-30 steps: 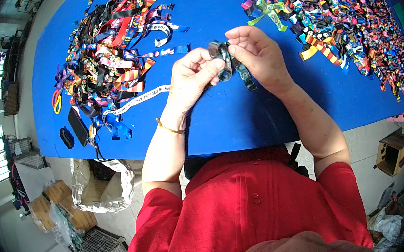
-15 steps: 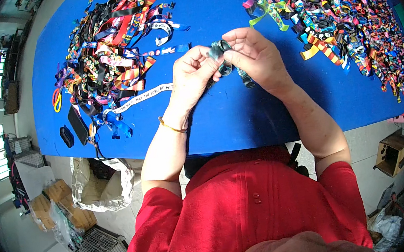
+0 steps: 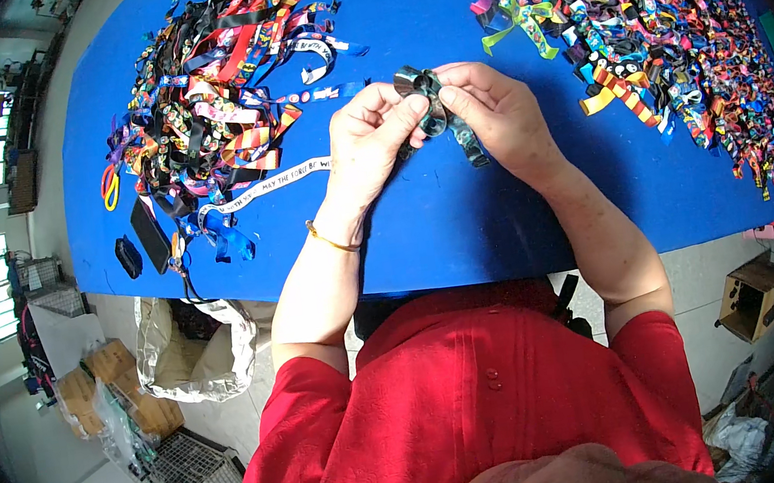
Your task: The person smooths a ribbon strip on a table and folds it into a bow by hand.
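Note:
Between my two hands, above the middle of the blue table, a dark green and black patterned ribbon is looped and folded on itself. My left hand pinches its left side between thumb and fingers. My right hand pinches the right side, thumb against forefinger. One flat end of the ribbon hangs down beneath my right fingers, and a loop stands up above both thumbs. How the loops cross is partly hidden by my fingers. A white printed ribbon stretches over the table toward my left wrist.
A heap of loose printed ribbons lies at the left of the table. A large spread of looped ribbons covers the right. A black phone-like slab rests near the left edge. Below stands an open pale bag; a wooden box is at right.
The loop above my thumbs has opened wider and turned left. My right fingers have shifted slightly down and right on the ribbon. My left hand keeps nearly the same place.

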Demonstrator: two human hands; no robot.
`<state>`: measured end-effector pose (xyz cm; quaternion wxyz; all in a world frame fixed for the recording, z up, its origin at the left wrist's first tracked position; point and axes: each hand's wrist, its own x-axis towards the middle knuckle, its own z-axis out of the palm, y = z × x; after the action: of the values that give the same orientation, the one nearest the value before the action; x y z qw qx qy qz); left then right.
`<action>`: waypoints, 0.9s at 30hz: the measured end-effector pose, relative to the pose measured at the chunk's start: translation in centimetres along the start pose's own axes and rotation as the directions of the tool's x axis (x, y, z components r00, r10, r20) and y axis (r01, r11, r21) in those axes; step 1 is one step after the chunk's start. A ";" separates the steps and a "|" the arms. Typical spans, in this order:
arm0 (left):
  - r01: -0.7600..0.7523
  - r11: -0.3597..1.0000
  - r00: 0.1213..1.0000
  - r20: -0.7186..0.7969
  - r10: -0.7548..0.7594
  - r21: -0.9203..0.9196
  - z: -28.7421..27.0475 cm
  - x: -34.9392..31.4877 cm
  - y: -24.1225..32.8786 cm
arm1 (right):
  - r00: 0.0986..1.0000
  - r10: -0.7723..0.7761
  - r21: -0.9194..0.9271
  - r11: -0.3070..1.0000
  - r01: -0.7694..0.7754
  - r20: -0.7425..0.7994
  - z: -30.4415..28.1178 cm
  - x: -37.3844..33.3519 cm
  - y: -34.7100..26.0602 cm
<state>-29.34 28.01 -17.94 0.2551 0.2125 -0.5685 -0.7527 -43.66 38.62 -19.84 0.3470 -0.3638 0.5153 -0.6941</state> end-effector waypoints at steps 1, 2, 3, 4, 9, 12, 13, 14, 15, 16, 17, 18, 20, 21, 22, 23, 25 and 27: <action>-0.009 1.000 1.000 -0.002 0.009 0.003 0.0 0.0 0.0 | 1.000 0.000 -0.127 0.992 0.003 0.024 -0.2 0.0 -0.2; -0.019 1.000 1.000 -0.010 0.019 -0.011 -0.1 0.0 -0.1 | 0.999 0.050 -0.246 0.968 -0.046 0.009 -0.3 -0.1 -0.3; -0.010 1.000 1.000 -0.020 0.010 -0.023 -0.1 0.1 -0.1 | 0.999 0.002 -0.252 0.968 0.010 0.048 -0.4 -0.1 -0.5; -0.029 0.999 0.999 -0.018 0.029 -0.024 -0.2 0.1 -0.1 | 0.998 0.015 -0.268 0.963 0.000 0.053 -0.4 -0.1 -0.7; 0.007 1.000 1.000 -0.001 -0.007 -0.007 -0.2 0.1 0.1 | 0.999 0.030 -0.212 0.977 -0.021 0.041 0.0 -0.2 -0.9; 0.031 0.999 0.999 0.007 -0.031 0.038 0.1 -0.1 0.1 | 1.000 0.010 -0.196 0.980 -0.010 0.000 0.2 -0.1 -0.8; 0.026 0.999 1.000 0.002 -0.026 0.041 0.2 -0.1 0.1 | 1.000 0.008 -0.221 0.975 -0.009 -0.005 0.1 -0.1 -0.9; 0.023 0.999 1.000 -0.003 -0.023 0.039 0.4 -0.1 0.1 | 0.999 0.029 -0.253 0.967 -0.038 -0.041 0.1 -0.1 -0.9; 0.032 0.999 0.999 -0.005 -0.032 0.036 0.4 -0.1 0.1 | 1.000 0.005 -0.245 0.969 -0.008 -0.011 0.0 -0.1 -1.0; 0.021 0.999 1.000 -0.007 -0.021 0.037 0.4 -0.1 0.1 | 1.000 0.020 -0.204 0.979 -0.020 -0.002 0.0 -0.1 -1.0; 0.014 1.000 1.000 -0.007 -0.014 0.027 0.4 -0.1 0.1 | 0.999 0.034 -0.163 0.986 -0.032 0.008 0.0 -0.2 -1.0; 0.007 1.000 1.000 -0.008 -0.007 0.016 0.4 -0.1 0.1 | 0.999 0.034 -0.163 0.986 -0.032 0.008 0.0 -0.2 -1.0; -0.001 1.000 1.000 -0.007 0.002 0.028 0.2 0.0 0.1 | 0.997 0.069 -0.061 0.996 -0.067 0.029 0.0 -0.2 -0.9; 0.003 0.999 1.000 -0.006 -0.002 0.040 0.2 0.0 0.1 | 0.996 0.083 -0.075 0.994 -0.080 0.038 0.1 -0.2 -0.8; -0.011 0.999 1.000 -0.009 0.012 0.040 0.2 0.0 0.1 | 0.998 0.023 -0.120 0.993 -0.016 0.061 0.2 -0.1 -0.7; -0.010 0.999 1.000 -0.009 0.011 0.038 0.1 0.0 0.1 | 0.998 -0.007 -0.164 0.986 0.018 0.070 0.2 -0.1 -0.6; -0.010 0.999 1.000 -0.009 0.010 0.036 0.2 0.0 0.1 | 0.997 -0.009 -0.125 0.992 0.019 0.077 0.2 0.0 -0.5; -0.012 1.000 1.000 -0.027 0.012 -0.004 0.3 -0.1 0.0 | 0.997 0.018 -0.087 0.996 -0.012 0.070 0.1 0.0 -0.6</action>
<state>-29.48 28.30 -17.88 0.2678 0.2187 -0.5649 -0.7492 -43.60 38.71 -19.29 0.3540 -0.3988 0.5350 -0.6553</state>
